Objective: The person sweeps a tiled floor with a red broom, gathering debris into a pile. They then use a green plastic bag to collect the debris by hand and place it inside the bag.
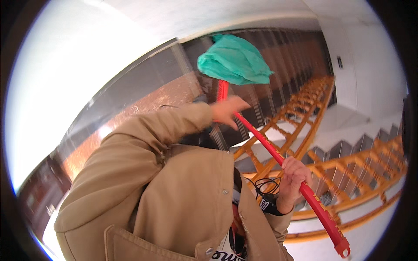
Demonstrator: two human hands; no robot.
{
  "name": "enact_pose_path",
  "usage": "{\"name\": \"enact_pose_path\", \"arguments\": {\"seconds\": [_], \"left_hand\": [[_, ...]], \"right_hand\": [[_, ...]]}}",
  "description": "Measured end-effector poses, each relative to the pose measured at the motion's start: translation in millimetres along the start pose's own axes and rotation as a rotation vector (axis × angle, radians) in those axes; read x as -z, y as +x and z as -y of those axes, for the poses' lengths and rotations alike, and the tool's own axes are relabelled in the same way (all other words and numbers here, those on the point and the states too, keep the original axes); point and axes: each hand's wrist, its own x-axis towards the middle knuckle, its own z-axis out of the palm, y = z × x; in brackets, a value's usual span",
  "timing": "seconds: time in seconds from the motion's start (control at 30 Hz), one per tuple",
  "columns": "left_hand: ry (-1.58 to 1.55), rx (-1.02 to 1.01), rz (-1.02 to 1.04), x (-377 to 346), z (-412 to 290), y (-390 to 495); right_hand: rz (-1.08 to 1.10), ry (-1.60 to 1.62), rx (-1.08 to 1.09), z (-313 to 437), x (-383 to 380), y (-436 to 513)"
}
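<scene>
A long red handle (264,143) with yellow markings slants across the view, ending at the lower right in a hanging loop. My right hand (295,179) or left cannot be judged by the handle alone; the hand at the right, with a black strap at its wrist, is closed around the lower shaft. My left hand (230,111), blurred, has its fingers spread by the upper shaft; whether it touches is unclear. At the handle's far end a green cloth (235,60) covers the tool's head, which is hidden. A red ribbed piece shows just below the cloth.
A wooden banister (303,137) with turned balusters runs along the right beside me. Stairs with dark treads (346,153) lie beyond and below it. White walls (362,71) stand around the stairwell. Dark steps with pale lines lie beneath the green cloth.
</scene>
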Motion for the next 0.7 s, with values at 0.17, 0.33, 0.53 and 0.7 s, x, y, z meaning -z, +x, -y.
{"name": "enact_pose_path", "arguments": {"seconds": [0.17,0.33,0.53,0.7], "left_hand": [[-0.228,0.134,-0.388,-37.3,-140.4,-1.9],[0.084,0.255,-0.677,1.9,-167.5,-71.7],[0.357,0.525,-0.897,24.1,-162.4,-254.3],[0.295,0.844,-0.917,37.7,-123.9,-455.4]], "right_hand": [[0.235,0.178,0.122,26.9,-28.6,6.4],[0.644,0.225,0.117,70.8,-70.7,15.4],[1.038,0.444,0.177,93.5,-143.3,-7.7],[1.204,0.433,0.003,28.6,-278.6,-34.8]]}}
